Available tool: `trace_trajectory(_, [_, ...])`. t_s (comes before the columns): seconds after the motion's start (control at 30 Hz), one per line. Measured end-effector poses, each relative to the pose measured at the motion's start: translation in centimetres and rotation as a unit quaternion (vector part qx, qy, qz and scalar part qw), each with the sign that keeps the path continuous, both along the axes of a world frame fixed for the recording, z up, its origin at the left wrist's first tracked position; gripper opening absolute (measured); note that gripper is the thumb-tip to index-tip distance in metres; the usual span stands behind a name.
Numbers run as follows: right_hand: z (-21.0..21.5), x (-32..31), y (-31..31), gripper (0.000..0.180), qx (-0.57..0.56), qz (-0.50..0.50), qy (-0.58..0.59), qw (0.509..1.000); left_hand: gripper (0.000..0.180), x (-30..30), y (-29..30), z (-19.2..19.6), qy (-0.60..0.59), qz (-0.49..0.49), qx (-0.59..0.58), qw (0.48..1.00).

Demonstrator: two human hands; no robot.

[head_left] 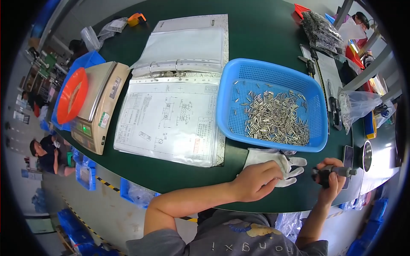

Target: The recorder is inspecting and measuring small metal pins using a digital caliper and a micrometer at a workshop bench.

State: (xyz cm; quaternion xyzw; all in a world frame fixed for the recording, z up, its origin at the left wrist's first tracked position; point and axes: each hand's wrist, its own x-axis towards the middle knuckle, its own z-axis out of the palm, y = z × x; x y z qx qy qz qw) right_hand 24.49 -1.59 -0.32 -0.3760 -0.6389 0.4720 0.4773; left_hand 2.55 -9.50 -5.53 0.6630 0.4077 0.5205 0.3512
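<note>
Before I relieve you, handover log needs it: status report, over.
Right hand gripping grey-black tool. Left hand curled over white glove. Metal pins in blue basket.

I watch my left forearm (194, 197) slanting rightward, elbow (157, 205) bent, left hand (257, 182) knuckles-up, fingers (270, 170) curled, right forearm (314, 215) steep, right hand (335, 183) in a grip

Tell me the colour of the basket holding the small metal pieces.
Blue; the basket shows best in the head view, the only one here.

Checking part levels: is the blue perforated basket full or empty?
Partly filled: the blue perforated basket holds a heap of small metal pins, but its left side is mostly bare.
</note>
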Motion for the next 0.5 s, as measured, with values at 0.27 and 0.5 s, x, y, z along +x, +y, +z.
trace_trajectory(0.27, [-0.3, 3.3, 1.8, 0.023, 0.124, -0.143, -0.401, 0.896, 0.013, 0.3, 0.0, -0.1, 0.049, 0.055, 0.064, 0.995])
trace_trajectory(0.5, [-1.7, 1.6, 2.9, 0.028, 0.288, -0.042, -0.483, 0.826, 0.006, 0.4, -0.3, 0.0, 0.049, 0.034, 0.017, 0.998])
